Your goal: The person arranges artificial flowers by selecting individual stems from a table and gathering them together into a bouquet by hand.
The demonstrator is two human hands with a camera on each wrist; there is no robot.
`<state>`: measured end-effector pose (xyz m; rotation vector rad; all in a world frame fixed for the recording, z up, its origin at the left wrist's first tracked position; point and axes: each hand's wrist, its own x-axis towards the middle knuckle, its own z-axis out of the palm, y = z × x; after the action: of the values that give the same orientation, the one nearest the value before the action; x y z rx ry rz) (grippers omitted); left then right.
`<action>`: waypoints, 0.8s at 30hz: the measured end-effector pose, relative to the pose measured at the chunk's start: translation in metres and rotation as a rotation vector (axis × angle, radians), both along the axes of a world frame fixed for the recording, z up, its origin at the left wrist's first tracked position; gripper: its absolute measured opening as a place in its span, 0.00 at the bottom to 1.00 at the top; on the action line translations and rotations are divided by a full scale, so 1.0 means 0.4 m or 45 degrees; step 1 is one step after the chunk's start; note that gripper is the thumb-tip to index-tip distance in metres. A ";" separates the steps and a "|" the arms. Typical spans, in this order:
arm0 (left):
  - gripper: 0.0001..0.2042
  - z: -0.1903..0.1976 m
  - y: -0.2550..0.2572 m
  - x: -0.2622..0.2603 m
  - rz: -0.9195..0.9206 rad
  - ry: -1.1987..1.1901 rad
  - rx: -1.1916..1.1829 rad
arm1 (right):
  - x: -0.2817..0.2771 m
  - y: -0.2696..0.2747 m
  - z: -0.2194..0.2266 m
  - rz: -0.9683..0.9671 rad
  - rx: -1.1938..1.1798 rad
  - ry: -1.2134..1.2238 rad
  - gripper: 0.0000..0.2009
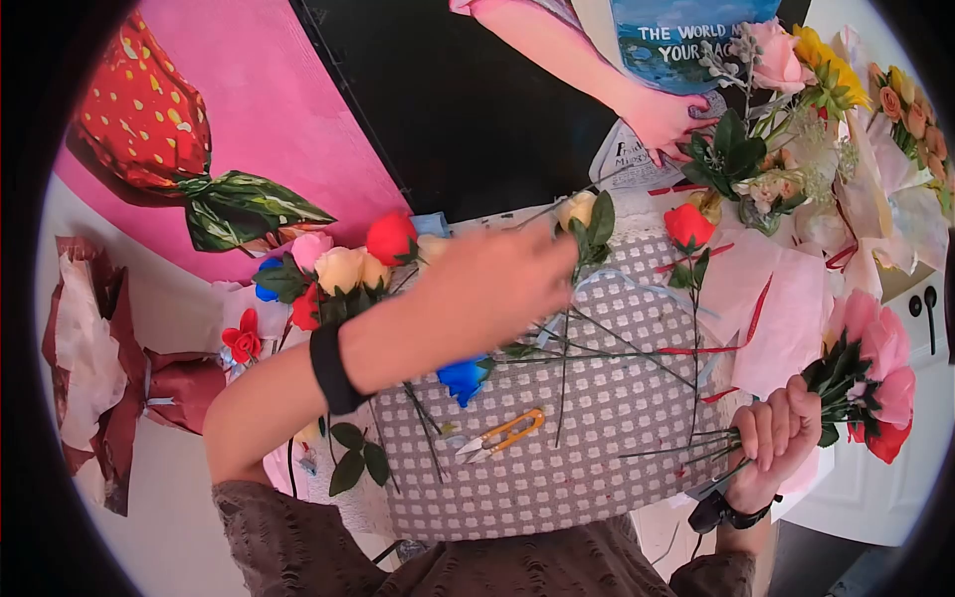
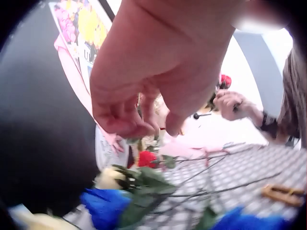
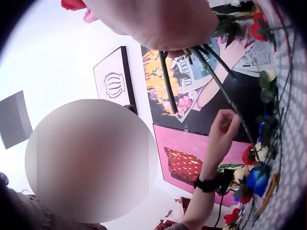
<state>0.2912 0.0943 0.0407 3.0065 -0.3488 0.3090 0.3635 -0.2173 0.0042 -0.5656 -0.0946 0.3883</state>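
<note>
My right hand [image 1: 778,428] grips a bunch of flower stems at the table's right side. Pink blooms [image 1: 875,343] and a red bloom [image 1: 883,440] stick out past the thumb side, and bare stems [image 3: 218,81] trail from the other. Over the table's far half is my left hand [image 1: 507,279], blurred, its fingers [image 2: 127,122] loosely bent with nothing between them. Near it lie a cream rose [image 1: 577,209] with green leaves and a blue rose [image 1: 463,380]. A red rose [image 1: 688,227] on a long stem lies farther right.
Orange-handled thread snips [image 1: 502,435] lie on the checked cloth [image 1: 597,478]. Several roses [image 1: 338,269] cluster at the back left. A wrapped bouquet [image 1: 786,149] stands at the back right, beside pink paper [image 1: 786,318] and red ribbon [image 1: 758,310]. Painted canvases [image 1: 269,60] stand behind.
</note>
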 end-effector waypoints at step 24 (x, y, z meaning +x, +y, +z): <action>0.09 0.129 0.003 -0.123 -0.298 -0.711 0.338 | 0.017 0.013 0.058 0.536 -0.581 0.098 0.15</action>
<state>0.2419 0.0957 0.0924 3.0227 -0.8354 1.1632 0.3704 -0.2122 0.0274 -0.9846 -0.0493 0.8524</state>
